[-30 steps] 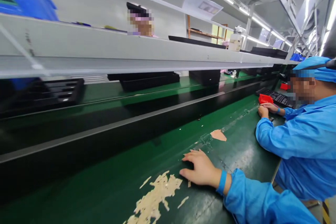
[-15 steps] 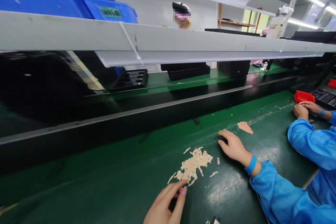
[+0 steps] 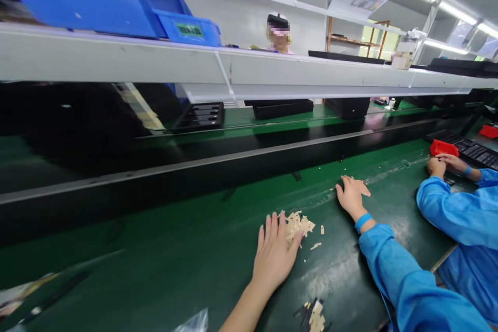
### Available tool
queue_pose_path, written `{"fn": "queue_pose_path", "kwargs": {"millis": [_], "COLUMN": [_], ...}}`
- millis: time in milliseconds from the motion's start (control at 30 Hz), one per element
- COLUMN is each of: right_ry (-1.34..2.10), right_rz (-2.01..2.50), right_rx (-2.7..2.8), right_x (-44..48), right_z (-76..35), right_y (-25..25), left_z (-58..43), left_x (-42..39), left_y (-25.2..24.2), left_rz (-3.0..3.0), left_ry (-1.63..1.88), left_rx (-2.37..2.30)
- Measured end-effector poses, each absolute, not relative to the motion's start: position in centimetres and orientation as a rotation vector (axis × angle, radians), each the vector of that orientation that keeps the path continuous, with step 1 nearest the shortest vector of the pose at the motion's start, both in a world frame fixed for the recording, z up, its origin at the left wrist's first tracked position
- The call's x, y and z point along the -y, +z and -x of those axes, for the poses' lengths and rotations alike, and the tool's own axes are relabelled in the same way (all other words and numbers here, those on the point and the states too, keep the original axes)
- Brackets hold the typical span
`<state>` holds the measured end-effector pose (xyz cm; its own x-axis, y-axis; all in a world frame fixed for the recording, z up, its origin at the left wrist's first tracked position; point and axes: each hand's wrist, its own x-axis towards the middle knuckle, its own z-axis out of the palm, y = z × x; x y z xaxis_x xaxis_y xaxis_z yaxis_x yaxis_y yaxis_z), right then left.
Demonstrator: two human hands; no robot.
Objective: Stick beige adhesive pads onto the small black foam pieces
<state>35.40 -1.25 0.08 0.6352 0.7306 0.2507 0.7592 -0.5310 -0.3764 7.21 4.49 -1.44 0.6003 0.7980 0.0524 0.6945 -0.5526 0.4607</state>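
Observation:
A heap of small cream-coloured flat strips [image 3: 298, 224] lies on the green work surface [image 3: 187, 264]. My left hand [image 3: 275, 249] rests palm down over its left side, fingers stretched and slightly apart, covering part of the heap. The thumb reaches along the heap's near edge. To the right, my right hand [image 3: 350, 197], in a blue sleeve with a blue wristband, lies palm down with its fingers apart. It partly covers a flat salmon-pink piece [image 3: 364, 188]. Whether it touches the piece I cannot tell. A few loose strips [image 3: 316, 246] lie between my hands.
Nearer me are a small pile of dark and cream pieces [image 3: 314, 315] and a clear plastic bag [image 3: 196, 321]. At right, a co-worker's hands [image 3: 443, 163] work beside a red bin [image 3: 444, 148]. A white shelf [image 3: 155, 65] with blue bins [image 3: 101, 2] crosses above.
My left hand has gone from curled fingers at the heap's near edge to lying flat over its left side. My right hand has moved toward the pink piece. The view has shifted.

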Motion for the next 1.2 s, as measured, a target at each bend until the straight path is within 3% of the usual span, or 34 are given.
{"fn": "queue_pose_path", "kwargs": {"millis": [367,700,967,1100,1200], "right_ry": [0.093,-0.005,-0.047,-0.038,-0.087], "right_rz": [2.355,2.256,2.296,2.269,2.259], "right_rx": [1.309,1.184,1.173,1.203,1.117], "right_x": [4.0,7.4,10.9,12.4,13.5], "right_z": [-25.4,-30.1,-29.3,-30.5,-34.1], "right_y": [-1.3,-1.6,-1.6,0.7,5.3], "left_z": [-10.6,-7.0,-7.1,-7.4,-7.4], "left_x": [-4.2,-8.5,-7.9,-8.5,-10.2], "left_y": [-1.6,-2.9,-1.6,0.4,3.7], "left_rz": [-2.271,-1.942,-1.939,-1.993,-2.036], "left_ry": [0.593,0.892,0.822,0.685,0.587], "left_rx": [-0.873,-1.087,-1.062,-1.036,-0.978]}}
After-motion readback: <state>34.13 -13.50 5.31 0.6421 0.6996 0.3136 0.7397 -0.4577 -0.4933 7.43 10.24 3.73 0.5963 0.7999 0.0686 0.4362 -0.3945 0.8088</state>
